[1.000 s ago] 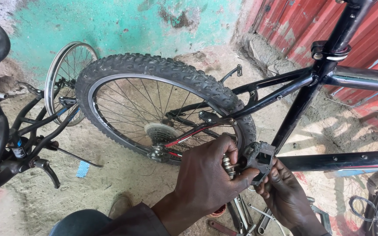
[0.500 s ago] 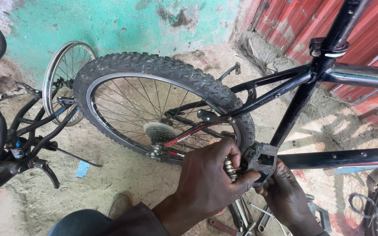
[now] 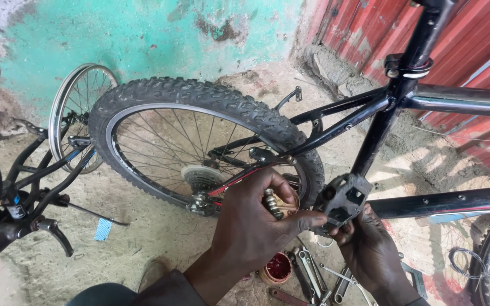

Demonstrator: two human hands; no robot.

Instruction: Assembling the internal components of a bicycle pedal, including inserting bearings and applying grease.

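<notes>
My left hand [image 3: 256, 226] is closed around a metal threaded part [image 3: 272, 203], its thumb reaching to the grey bicycle pedal [image 3: 344, 197]. My right hand [image 3: 372, 249] grips the pedal from below and behind. Both hands are just in front of the black bicycle frame [image 3: 381, 116], beside the knobby rear wheel [image 3: 199, 99] with its sprocket cluster [image 3: 199, 178]. What my left hand holds is partly hidden by the fingers.
Wrenches and other tools [image 3: 310, 275] and a small red-filled tin [image 3: 276, 267] lie on the dirt ground under my hands. Another bicycle [image 3: 12, 187] with a thin-rimmed wheel [image 3: 72, 110] stands at left. A green wall [image 3: 143, 34] and red corrugated sheet [image 3: 483, 51] are behind.
The pedal has been tilted slightly and my hands have shifted a little around it; the view moved slightly. Nothing was let go.
</notes>
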